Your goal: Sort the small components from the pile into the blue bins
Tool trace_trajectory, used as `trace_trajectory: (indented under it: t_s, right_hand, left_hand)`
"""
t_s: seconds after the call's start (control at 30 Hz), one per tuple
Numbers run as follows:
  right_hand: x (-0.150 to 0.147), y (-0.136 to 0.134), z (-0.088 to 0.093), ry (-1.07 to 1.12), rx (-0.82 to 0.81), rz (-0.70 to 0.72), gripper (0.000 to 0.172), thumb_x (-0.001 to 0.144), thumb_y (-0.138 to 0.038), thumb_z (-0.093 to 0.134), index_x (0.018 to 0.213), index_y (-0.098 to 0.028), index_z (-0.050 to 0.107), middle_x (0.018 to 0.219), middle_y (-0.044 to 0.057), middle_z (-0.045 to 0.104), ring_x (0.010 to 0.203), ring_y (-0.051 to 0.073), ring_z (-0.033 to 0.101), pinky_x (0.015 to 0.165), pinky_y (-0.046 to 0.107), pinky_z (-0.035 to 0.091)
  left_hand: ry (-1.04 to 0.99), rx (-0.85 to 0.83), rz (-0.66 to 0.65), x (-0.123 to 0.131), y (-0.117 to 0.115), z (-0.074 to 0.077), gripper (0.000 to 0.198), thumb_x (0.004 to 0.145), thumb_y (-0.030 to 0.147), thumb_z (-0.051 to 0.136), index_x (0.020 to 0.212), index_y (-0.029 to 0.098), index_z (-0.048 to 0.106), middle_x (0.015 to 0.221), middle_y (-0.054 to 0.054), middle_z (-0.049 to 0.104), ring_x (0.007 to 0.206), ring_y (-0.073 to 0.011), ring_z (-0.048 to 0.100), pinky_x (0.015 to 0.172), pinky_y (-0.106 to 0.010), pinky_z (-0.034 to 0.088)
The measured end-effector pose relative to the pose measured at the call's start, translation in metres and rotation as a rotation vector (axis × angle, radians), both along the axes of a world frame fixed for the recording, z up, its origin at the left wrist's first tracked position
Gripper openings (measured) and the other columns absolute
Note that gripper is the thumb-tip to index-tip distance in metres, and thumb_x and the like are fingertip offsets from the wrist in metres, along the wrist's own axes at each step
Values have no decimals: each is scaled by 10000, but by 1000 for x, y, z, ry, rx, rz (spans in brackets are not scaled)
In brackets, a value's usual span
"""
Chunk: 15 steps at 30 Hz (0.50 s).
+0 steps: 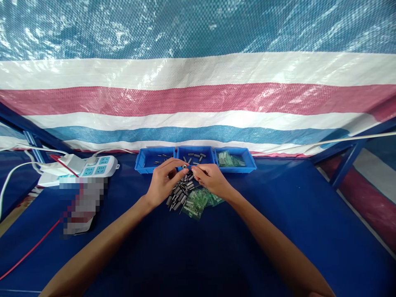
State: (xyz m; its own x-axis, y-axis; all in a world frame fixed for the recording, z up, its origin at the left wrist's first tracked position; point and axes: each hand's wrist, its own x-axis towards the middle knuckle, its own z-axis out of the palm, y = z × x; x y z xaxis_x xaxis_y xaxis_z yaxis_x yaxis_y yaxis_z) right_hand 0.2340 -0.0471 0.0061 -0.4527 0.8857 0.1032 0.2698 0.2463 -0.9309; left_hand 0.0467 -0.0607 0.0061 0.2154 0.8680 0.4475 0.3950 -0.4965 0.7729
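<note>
My left hand (163,181) and my right hand (210,178) meet over the blue table, fingers pinched together on a small grey metal part (185,166) held between them. Under the hands lies a heap of several small grey cylindrical parts (179,197). Beside it sits a pile of small green pieces (198,202), partly covered by my right hand. Just beyond the hands stand three small blue trays: the left tray (145,161) and middle tray (208,153) hold a few grey parts, the right tray (247,159) holds green pieces.
A white power strip (99,166) with white cables and a red wire (34,246) lies at the left, next to a blurred-out object (82,204). A striped tarpaulin (198,99) hangs behind the table. Blue frame bars (346,165) stand at the right.
</note>
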Motion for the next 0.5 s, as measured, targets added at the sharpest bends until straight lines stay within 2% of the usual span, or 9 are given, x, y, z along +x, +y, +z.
trace_trajectory:
  t_s: [0.1,0.23,0.33,0.4,0.5]
  right_hand:
    - [0,0,1,-9,6,6,426,945,-406,421,591,-172,440,484,-43,367,480,86,377,504,225,296]
    - [0,-1,3,-3,-5,16,431,950,-412,417,591,-173,439,468,-48,348,460,84,366,497,227,289]
    - [0,0,3,7,-26,15,427,948,-417,424,600,-172,459,451,-52,340,446,87,367,490,232,286]
    - [1,0,3,29,-37,5,431,950,-422,420,604,-171,472,449,-50,349,440,87,362,486,234,285]
    - [3,0,4,33,-21,-10,416,956,-422,406,642,-168,503,463,-49,367,443,89,351,489,237,285]
  left_hand:
    - [-8,-54,-2,0,0,0,223,878,345,589,976,165,677,968,-77,676,511,-69,467,492,-227,409]
    - [-7,-146,-27,-1,0,0,251,908,353,541,1060,178,637,847,-35,682,424,-52,417,439,-217,367]
    - [28,-45,-38,-1,1,0,251,922,338,519,1058,179,658,937,-66,674,590,-102,535,553,-235,434]
    - [71,12,-47,-2,2,0,262,937,324,491,1045,179,680,927,-74,660,695,-133,558,625,-253,448]
    - [59,-36,-48,-3,1,-3,292,957,332,446,1073,188,672,760,-39,609,616,-121,509,569,-244,414]
